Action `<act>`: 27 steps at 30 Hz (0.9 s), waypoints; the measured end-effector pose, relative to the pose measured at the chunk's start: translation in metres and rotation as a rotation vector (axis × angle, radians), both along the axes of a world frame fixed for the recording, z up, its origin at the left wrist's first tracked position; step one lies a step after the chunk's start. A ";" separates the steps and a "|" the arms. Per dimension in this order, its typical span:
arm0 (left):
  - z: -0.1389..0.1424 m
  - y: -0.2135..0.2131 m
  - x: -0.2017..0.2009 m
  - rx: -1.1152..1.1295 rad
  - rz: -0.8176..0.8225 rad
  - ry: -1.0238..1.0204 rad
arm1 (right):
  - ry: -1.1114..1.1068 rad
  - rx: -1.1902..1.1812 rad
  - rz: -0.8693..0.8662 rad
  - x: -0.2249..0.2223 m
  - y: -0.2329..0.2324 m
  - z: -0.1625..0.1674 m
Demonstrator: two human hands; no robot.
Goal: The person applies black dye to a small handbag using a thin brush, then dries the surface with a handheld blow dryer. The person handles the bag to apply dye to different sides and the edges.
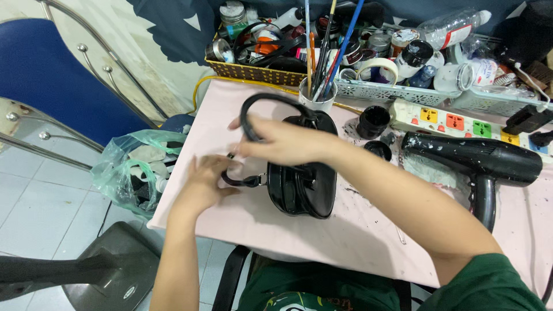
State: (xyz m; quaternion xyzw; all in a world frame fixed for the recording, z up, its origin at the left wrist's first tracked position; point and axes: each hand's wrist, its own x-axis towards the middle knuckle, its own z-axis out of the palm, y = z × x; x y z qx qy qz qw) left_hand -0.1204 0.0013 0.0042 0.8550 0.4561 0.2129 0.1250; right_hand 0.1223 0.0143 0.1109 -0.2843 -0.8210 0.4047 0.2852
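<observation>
I am looking down at a glossy black handbag (303,178) that is lying on the pink table (357,236), near its left edge. My right hand (282,141) is reaching across the bag, fingers closing around the looped black handle (253,106) where it arches up from the top of the bag. My left hand (204,181) is resting at the table's left edge, its fingers curling onto a short black strap (242,182) that is joining the bag's side through a small metal ring; I cannot tell how tightly it is pinching.

Just behind the bag, a white cup (318,98) is holding several paintbrushes upright. To the right of it, a small black jar (373,121) is sitting open, with its lid just beside it. Farther right, a black hair dryer (478,161) is lying on its side in front of a white power strip (461,122) with coloured sockets. Along the back edge, a woven basket (253,72) and a pale plastic tray (397,91) are holding jars, tape and bottles. A green plastic bag (132,167) is hanging beside the table on the left.
</observation>
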 end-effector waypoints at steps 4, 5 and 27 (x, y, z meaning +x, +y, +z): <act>0.007 -0.002 -0.026 0.027 0.087 -0.081 | -0.281 -0.096 -0.114 -0.010 -0.001 -0.014; 0.010 -0.006 -0.031 -0.011 0.151 -0.084 | -0.274 -0.091 -0.136 -0.008 -0.001 -0.014; -0.042 -0.079 0.104 -0.348 0.218 -1.331 | 0.428 0.221 -0.860 0.111 -0.071 -0.099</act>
